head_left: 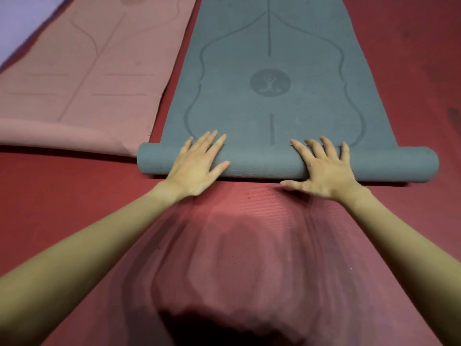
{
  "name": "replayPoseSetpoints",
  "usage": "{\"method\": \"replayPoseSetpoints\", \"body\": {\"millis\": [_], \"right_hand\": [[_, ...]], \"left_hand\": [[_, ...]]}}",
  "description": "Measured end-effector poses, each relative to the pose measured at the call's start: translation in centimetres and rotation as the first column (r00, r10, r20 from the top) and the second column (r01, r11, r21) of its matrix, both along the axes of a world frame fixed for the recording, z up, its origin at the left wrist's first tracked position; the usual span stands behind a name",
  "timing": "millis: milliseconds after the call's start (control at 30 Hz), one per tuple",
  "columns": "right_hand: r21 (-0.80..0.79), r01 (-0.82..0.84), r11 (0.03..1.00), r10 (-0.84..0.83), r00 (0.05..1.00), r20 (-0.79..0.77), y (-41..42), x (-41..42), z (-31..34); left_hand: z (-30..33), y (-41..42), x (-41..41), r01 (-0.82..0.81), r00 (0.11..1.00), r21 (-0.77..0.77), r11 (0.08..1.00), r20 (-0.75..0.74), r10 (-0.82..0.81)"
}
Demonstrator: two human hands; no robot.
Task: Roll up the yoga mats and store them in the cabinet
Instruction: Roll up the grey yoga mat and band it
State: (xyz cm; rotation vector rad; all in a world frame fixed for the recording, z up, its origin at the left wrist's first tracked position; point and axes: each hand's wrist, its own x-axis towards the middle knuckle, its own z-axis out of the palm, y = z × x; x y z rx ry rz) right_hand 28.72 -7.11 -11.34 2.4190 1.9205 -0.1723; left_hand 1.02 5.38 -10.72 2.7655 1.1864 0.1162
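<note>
Pressing hands [199, 166] on grey mat [269, 96]

The grey mat [272, 78] runs off the top edge, so its far end is out of sight, and the layers inside its rolled near end are hidden. The pink mat [82, 71] is cut by the left and top edges; its faint printed lines are too blurred to read. Both palms are hidden under the backs of the hands: left hand [197, 166], right hand [324, 173]. Both arms leave the frame at the bottom corners. A dark smeared patch on the red floor [74, 196] at the bottom edge cannot be made out.
</note>
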Motion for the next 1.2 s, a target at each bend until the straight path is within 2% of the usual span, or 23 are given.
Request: {"method": "replayPoseSetpoints", "body": {"millis": [100,167,333,600,833,1000,1100,1200], "right_hand": [[-0.117,-0.005,0.993,0.001,0.999,-0.038,2.0,1.1,0.9],[-0.14,-0.031,0.99,0.027,0.999,-0.034,3.0,1.5,1.4],[-0.079,-0.088,0.993,0.089,0.996,0.007,3.4,1.6,2.0],[0.016,-0.044,0.999,0.045,0.996,-0.074,-2.4,-0.5,3.5],[-0.189,-0.06,0.98,0.03,0.988,-0.154,-10.4,-4.2,4.3],[-0.255,-0.053,0.965,0.007,0.984,-0.178,-11.5,-5.0,3.7],[-0.333,-0.057,0.941,-0.03,0.968,-0.25,-9.8,-4.3,4.0],[-0.431,-0.061,0.9,-0.086,0.946,-0.312,-8.2,-3.8,4.4]], "left_hand": [[-0.5,-1.2,0.3,0.004,0.999,0.045,0.999,-0.048,-0.002],[-0.9,-0.7,0.4,-0.012,0.994,0.045,0.999,-0.105,0.016],[-0.4,1.6,0.9,0.104,0.975,0.168,0.98,-0.214,-0.067],[2.5,-2.5,-1.7,0.181,0.978,0.28,0.943,-0.157,-0.141],[2.1,-10.1,-6.4,0.262,0.958,0.12,0.958,-0.153,-0.242],[1.4,-11.5,-7.2,0.249,0.962,0.036,0.968,-0.12,-0.243],[1.0,-12.2,-7.2,0.18,0.981,0.062,0.982,-0.087,-0.174],[0.2,-12.4,-7.5,0.169,0.98,0.118,0.978,-0.121,-0.155]]}}
